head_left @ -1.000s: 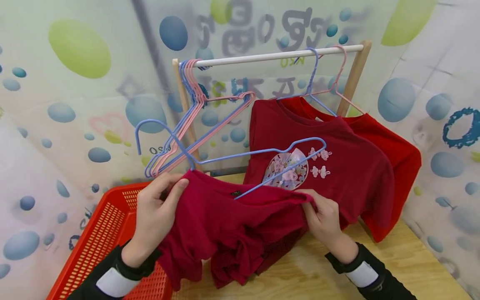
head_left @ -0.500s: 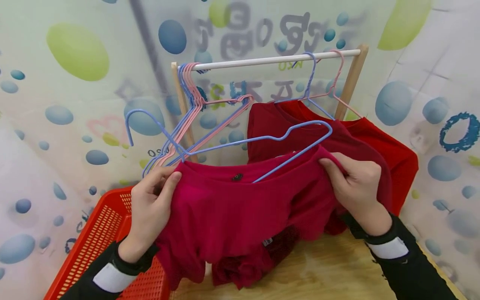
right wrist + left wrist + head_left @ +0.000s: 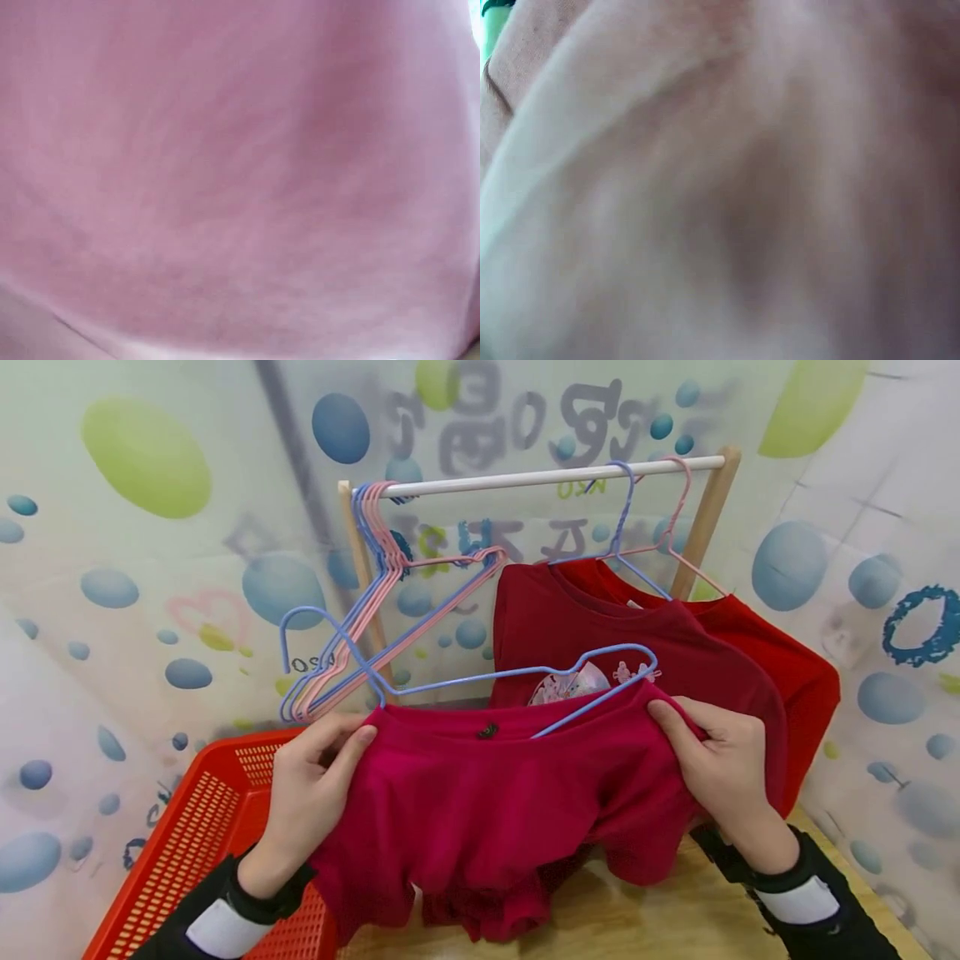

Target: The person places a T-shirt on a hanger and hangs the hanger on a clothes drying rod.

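Observation:
A crimson shirt (image 3: 487,802) is stretched between both hands in the head view, its neckline spread wide and the lower part bunched below. At its left shoulder, my left hand (image 3: 311,793) pinches the cloth between thumb and fingers. My right hand (image 3: 723,768) pinches the opposite end of the neckline. A blue hanger (image 3: 480,678) is partly inside the shirt; its hook points up left and its right end sticks out above the collar. The rest of the hanger is hidden by cloth. Both wrist views show only blurred close surfaces.
Behind stands a clothes rack with a white rail (image 3: 525,479). Several blue and pink hangers (image 3: 382,568) hang at its left. A dark red shirt (image 3: 540,618) and a bright red shirt (image 3: 806,693) hang at the right. An orange-red basket (image 3: 187,827) stands left on the wooden table (image 3: 622,918).
My right hand has moved right, pulling the neckline taut across. The hanger and shirt rose a little, then came lower again. The hanger's right end stays outside the collar.

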`<state>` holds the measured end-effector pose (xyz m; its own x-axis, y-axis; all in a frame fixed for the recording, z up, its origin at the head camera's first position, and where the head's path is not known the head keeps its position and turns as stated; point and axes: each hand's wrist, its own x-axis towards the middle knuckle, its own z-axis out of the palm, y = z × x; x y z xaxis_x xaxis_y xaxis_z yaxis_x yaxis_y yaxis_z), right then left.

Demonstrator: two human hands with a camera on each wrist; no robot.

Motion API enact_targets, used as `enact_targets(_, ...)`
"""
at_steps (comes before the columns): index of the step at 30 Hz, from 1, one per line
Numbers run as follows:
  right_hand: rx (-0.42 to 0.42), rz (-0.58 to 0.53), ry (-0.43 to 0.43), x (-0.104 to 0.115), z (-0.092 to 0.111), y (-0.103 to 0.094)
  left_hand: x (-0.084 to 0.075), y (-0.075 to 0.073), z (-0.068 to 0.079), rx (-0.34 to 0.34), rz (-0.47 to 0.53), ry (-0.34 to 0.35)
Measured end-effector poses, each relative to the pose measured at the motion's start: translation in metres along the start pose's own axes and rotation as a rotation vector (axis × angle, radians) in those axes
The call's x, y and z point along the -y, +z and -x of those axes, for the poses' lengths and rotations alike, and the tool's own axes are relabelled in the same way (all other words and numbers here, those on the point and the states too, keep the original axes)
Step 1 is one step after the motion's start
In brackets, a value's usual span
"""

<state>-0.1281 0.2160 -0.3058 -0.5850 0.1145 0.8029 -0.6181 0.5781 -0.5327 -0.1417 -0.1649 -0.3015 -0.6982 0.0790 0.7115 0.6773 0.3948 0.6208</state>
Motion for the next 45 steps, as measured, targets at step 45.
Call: enact_targets(45, 0.042, -0.131, 0.015, -0.015, 0.022, 0.004, 0.006, 0.0, 0.017, 0.122, -0.103, 0.131)
